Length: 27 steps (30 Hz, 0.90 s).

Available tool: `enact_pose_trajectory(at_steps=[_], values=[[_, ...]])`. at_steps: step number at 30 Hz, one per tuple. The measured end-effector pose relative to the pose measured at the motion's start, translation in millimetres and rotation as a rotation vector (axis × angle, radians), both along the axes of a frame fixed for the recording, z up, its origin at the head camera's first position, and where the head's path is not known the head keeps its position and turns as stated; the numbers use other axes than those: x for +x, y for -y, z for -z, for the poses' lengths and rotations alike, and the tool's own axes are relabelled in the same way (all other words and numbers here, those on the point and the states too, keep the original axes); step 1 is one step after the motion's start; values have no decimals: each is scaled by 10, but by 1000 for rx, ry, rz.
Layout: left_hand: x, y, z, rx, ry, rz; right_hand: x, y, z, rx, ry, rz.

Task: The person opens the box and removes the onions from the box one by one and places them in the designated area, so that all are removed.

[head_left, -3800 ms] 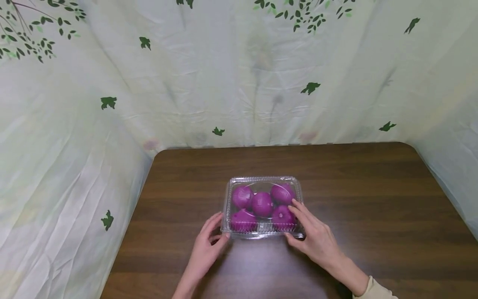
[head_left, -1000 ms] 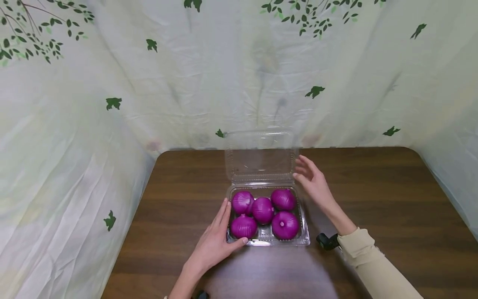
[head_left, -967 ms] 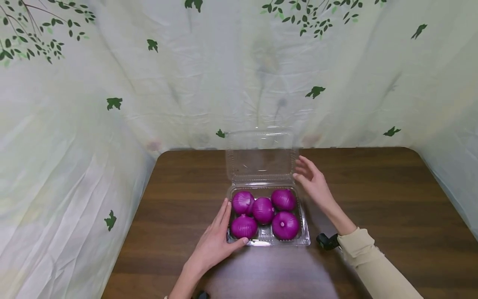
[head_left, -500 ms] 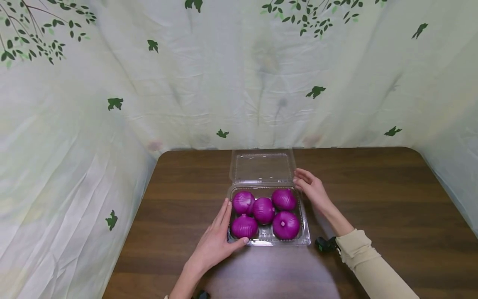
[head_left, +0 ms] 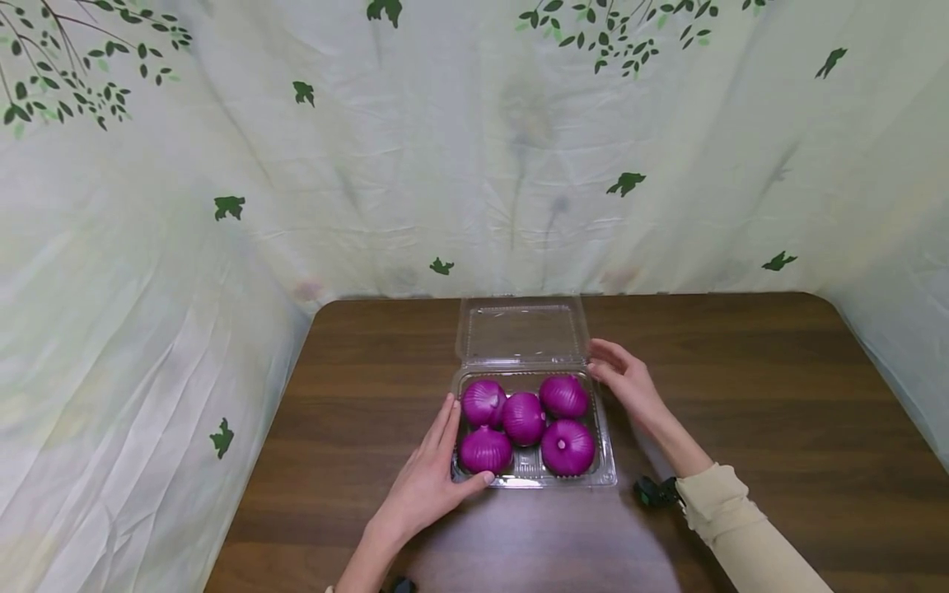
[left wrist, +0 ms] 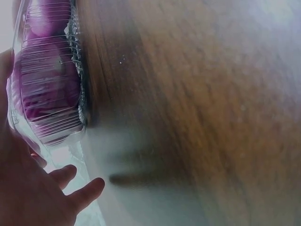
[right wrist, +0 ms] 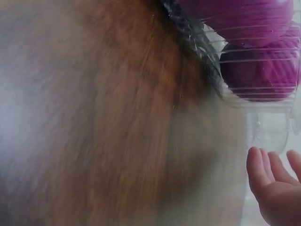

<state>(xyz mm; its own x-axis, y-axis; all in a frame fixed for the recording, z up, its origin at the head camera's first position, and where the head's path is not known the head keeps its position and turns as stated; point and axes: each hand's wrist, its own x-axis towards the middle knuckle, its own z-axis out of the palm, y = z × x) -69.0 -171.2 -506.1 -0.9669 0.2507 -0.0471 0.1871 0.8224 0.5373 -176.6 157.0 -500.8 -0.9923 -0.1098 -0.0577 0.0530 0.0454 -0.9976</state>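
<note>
A clear plastic clamshell box [head_left: 544, 482] stands on the table with several purple onions [head_left: 523, 418] in its base. Its lid [head_left: 522, 336] is folded back flat behind the base. My left hand [head_left: 426, 487] rests on the box's left front corner, fingers straight along the left side and thumb on the front rim. Beside the hinge on the right, my right hand [head_left: 628, 383] has loosely bent fingers near the lid's edge; whether it touches the plastic I cannot tell. In the right wrist view, the right hand's fingers [right wrist: 256, 167] hold nothing.
The brown wooden table [head_left: 741, 395] has rounded far corners. A pale cloth backdrop [head_left: 519, 165] with green leaf prints hangs behind and at both sides. A black wrist camera [head_left: 656, 492] sits on the right wrist.
Earlier the lid was shut; it then stood raised and now lies folded back. The right hand has come down with the lid and edged slightly right. The left hand has moved onto the corner.
</note>
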Motion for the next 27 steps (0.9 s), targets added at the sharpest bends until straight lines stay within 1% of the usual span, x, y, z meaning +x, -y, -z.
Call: enact_pose_trajectory(at_steps=[4,7,12,18,22,27], values=[[4,3,-2,2,-6,1,62,-51,-35,140,-94,0],[5,-1,-11,6,-9,1,119,-69,-84,213,-167,-10],[3,0,4,8,-16,-1,244,-52,-158,280,-233,-35],[5,3,27,4,-25,0,391,-4,-191,385,-338,-82],[8,0,21,7,-26,0,479,40,-208,456,-391,-115],[11,-4,14,14,-25,0,533,93,-202,523,-408,-155]])
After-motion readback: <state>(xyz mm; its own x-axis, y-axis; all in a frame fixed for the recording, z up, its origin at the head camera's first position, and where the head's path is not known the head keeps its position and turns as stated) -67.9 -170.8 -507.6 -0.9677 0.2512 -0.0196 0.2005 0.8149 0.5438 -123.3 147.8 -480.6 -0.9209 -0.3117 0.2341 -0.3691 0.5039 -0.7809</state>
